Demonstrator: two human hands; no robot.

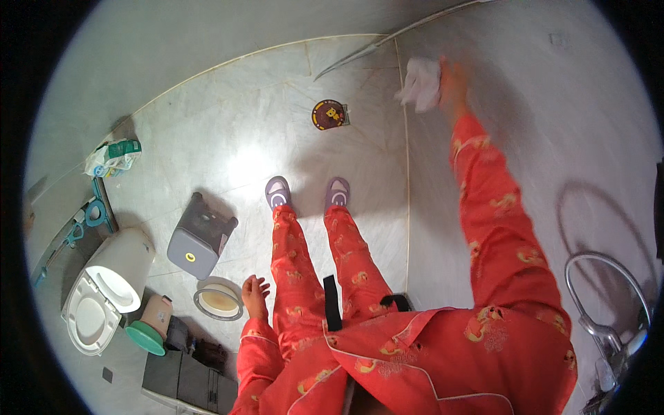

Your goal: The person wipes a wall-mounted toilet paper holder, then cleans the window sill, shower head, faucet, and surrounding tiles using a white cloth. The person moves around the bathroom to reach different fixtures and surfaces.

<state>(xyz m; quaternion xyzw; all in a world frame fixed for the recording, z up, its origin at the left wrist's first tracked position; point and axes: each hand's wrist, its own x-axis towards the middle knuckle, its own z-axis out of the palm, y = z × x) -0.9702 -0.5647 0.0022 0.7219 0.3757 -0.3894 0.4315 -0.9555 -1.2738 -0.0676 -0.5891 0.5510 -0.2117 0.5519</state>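
My right hand (455,85), slightly blurred, is stretched out at the upper right and grips a pale pinkish-white cloth (422,84) against or close to the grey tiled wall. Whether the cloth touches the wall cannot be told. My left hand (254,294) hangs low beside my left leg with its fingers loosely curled and nothing seen in it. Just left of it on the floor is a round basin (218,302) with a grey rim. Both my arms wear red patterned sleeves.
A grey plastic stool (194,251) and a white toilet (127,259) with its lid up stand at left. A dark round mat (328,114) lies on the tiled floor beyond my purple slippers (278,193). A shower hose (604,255) hangs at right; a thin pole (415,26) crosses the top.
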